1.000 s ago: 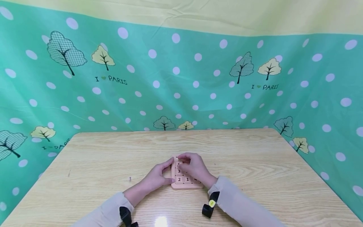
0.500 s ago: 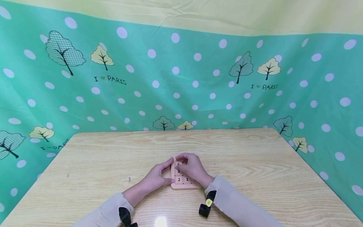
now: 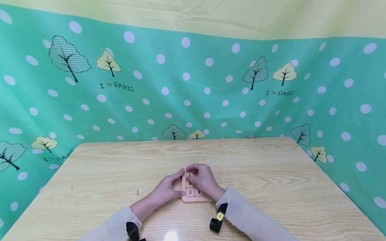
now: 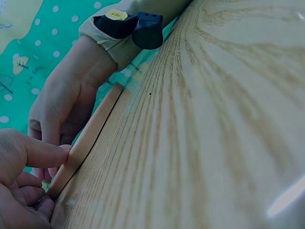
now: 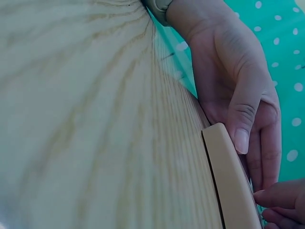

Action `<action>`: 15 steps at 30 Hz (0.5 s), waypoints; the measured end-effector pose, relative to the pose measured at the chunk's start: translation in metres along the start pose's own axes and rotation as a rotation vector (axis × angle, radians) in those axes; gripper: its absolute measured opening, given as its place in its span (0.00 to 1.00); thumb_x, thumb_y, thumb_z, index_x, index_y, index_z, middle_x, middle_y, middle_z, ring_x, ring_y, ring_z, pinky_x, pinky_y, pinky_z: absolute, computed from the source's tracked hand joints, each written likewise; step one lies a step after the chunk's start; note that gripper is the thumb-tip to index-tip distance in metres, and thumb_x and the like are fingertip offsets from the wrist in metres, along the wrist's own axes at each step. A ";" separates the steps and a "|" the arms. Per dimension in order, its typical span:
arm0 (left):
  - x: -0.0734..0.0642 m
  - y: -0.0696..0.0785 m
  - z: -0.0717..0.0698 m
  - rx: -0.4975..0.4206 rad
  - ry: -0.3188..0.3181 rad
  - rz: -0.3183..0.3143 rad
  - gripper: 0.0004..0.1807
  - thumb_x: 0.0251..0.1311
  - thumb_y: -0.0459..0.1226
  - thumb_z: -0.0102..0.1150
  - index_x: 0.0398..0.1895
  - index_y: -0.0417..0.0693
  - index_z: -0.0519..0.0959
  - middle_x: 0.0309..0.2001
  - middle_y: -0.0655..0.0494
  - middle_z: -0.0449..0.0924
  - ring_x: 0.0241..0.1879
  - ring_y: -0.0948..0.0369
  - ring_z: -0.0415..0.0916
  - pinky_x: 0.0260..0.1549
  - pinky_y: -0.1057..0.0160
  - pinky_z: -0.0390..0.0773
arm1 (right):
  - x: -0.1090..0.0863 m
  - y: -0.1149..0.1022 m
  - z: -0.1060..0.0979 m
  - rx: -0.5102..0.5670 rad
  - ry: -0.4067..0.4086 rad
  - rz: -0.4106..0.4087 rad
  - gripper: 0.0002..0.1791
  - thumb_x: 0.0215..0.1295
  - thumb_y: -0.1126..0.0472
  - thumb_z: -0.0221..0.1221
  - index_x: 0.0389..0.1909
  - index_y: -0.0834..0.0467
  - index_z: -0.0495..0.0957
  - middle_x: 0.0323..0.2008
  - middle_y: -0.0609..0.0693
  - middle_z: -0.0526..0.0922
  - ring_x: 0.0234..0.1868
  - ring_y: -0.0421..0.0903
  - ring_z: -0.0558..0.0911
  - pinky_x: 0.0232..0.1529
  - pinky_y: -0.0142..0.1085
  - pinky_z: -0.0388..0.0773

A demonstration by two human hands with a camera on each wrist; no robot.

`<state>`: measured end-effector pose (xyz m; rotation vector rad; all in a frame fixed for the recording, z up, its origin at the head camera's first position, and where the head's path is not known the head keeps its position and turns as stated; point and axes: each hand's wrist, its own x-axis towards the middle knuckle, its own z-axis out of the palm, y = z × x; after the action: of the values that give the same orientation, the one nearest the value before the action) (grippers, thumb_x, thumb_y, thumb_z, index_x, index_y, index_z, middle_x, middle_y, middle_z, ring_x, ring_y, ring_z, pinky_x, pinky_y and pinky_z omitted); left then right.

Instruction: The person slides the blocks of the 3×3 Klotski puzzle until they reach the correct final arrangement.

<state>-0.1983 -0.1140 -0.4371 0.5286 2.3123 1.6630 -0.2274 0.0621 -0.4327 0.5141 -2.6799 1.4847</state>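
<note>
A pink sliding number puzzle (image 3: 197, 199) lies flat on the wooden table in the head view. My left hand (image 3: 164, 190) holds its left edge, thumb near the front corner and a finger by the back corner. Over the tiles is my right hand (image 3: 205, 179), bent finger at the back left and thumb by the left column. Between them shows a tile marked 6 (image 3: 189, 175). Tiles 2 (image 3: 190, 192) and 1 (image 3: 199, 192) show in front; the right hand hides the others. Both wrist views catch the puzzle's side (image 4: 86, 140) edge-on, with fingertips touching the frame.
The wooden table (image 3: 256, 160) extends on all sides of the puzzle. A small pale mark or object (image 3: 137, 191) lies left of the left hand. Behind hangs a green dotted cloth (image 3: 208, 77). Black cameras (image 3: 215, 225) are strapped to both wrists.
My right hand has shifted slightly left over the tiles, its thumb moving across the left column, and covers more of the front-right tile. The left hand stays at the puzzle's edge.
</note>
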 end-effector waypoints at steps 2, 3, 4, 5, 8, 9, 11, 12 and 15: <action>0.000 0.001 0.000 0.000 0.004 -0.002 0.44 0.49 0.29 0.67 0.70 0.35 0.56 0.70 0.40 0.55 0.69 0.47 0.53 0.66 0.50 0.55 | 0.000 0.000 0.001 -0.003 0.009 0.004 0.14 0.51 0.70 0.65 0.41 0.62 0.82 0.37 0.51 0.84 0.39 0.43 0.80 0.42 0.34 0.79; -0.001 0.001 0.000 -0.001 0.005 -0.004 0.44 0.49 0.29 0.67 0.70 0.35 0.56 0.70 0.41 0.55 0.69 0.47 0.53 0.66 0.50 0.55 | -0.001 -0.001 0.001 -0.001 0.011 0.003 0.14 0.51 0.70 0.65 0.41 0.62 0.82 0.37 0.51 0.84 0.39 0.43 0.80 0.42 0.34 0.79; -0.001 0.001 0.001 0.000 0.007 -0.006 0.44 0.49 0.29 0.67 0.70 0.35 0.56 0.70 0.41 0.55 0.69 0.47 0.53 0.66 0.50 0.55 | -0.001 -0.001 0.002 -0.001 0.014 0.000 0.14 0.51 0.70 0.65 0.41 0.62 0.82 0.37 0.51 0.84 0.39 0.43 0.80 0.42 0.35 0.79; -0.001 0.002 0.000 0.003 0.007 -0.007 0.44 0.49 0.30 0.67 0.70 0.36 0.56 0.70 0.41 0.55 0.69 0.47 0.53 0.67 0.50 0.54 | -0.001 -0.001 0.002 0.001 0.015 0.001 0.14 0.51 0.71 0.65 0.41 0.62 0.82 0.37 0.51 0.84 0.39 0.44 0.80 0.41 0.35 0.79; -0.001 0.002 0.000 0.002 0.007 -0.007 0.44 0.49 0.29 0.67 0.70 0.36 0.56 0.70 0.42 0.55 0.69 0.48 0.52 0.67 0.51 0.53 | -0.001 -0.003 0.002 -0.007 0.016 0.002 0.14 0.50 0.70 0.65 0.41 0.62 0.82 0.37 0.51 0.84 0.39 0.43 0.79 0.41 0.34 0.78; -0.001 0.001 0.000 0.002 0.003 -0.006 0.44 0.49 0.29 0.67 0.70 0.35 0.56 0.70 0.42 0.55 0.69 0.48 0.52 0.67 0.51 0.53 | -0.001 -0.003 0.002 -0.013 0.016 0.001 0.14 0.50 0.70 0.64 0.41 0.61 0.82 0.37 0.50 0.84 0.38 0.42 0.79 0.41 0.34 0.78; 0.000 0.000 -0.001 0.005 -0.005 -0.003 0.44 0.50 0.29 0.66 0.70 0.35 0.55 0.70 0.42 0.54 0.70 0.48 0.51 0.67 0.50 0.53 | -0.001 -0.003 0.001 -0.025 0.014 -0.001 0.14 0.51 0.70 0.64 0.41 0.61 0.82 0.36 0.50 0.84 0.38 0.42 0.79 0.40 0.33 0.78; 0.001 -0.001 -0.001 0.008 -0.005 -0.004 0.44 0.50 0.29 0.66 0.70 0.35 0.55 0.70 0.42 0.54 0.70 0.48 0.51 0.67 0.51 0.53 | -0.001 -0.004 0.001 -0.031 0.013 -0.003 0.14 0.51 0.69 0.64 0.41 0.61 0.82 0.36 0.50 0.84 0.38 0.42 0.79 0.40 0.33 0.78; 0.002 -0.003 -0.001 0.024 -0.007 -0.007 0.44 0.50 0.30 0.67 0.70 0.36 0.55 0.71 0.43 0.54 0.70 0.49 0.50 0.67 0.51 0.52 | -0.001 -0.003 -0.001 -0.041 0.012 -0.006 0.14 0.51 0.69 0.65 0.41 0.60 0.81 0.36 0.49 0.84 0.37 0.42 0.79 0.40 0.33 0.78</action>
<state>-0.2009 -0.1154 -0.4394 0.5301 2.3286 1.6301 -0.2252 0.0615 -0.4302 0.5099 -2.6913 1.4228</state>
